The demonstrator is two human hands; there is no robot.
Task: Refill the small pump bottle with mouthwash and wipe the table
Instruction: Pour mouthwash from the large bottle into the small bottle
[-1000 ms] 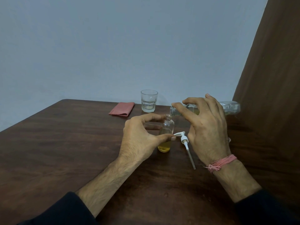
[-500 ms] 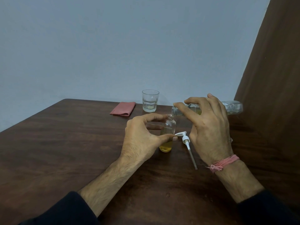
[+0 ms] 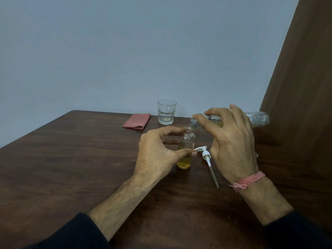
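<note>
A small clear pump bottle (image 3: 186, 142) stands upright on the dark wooden table (image 3: 71, 159), its cap off and yellow liquid in its lower part. My left hand (image 3: 159, 155) grips it, thumb across the front and forefinger near the neck. My right hand (image 3: 231, 141) holds a larger clear mouthwash bottle (image 3: 258, 119) tipped almost level, with its mouth just above the small bottle's opening. The white pump head (image 3: 206, 156) with its long tube lies on the table between my hands.
A folded red cloth (image 3: 136, 120) lies at the table's far edge. Beside it stands a drinking glass (image 3: 166, 112) with a little liquid. A brown curtain (image 3: 301, 87) hangs along the right side. A grey wall rises behind.
Both hands and both bottles keep nearly the same pose. The large bottle stays tipped over the small bottle's mouth.
</note>
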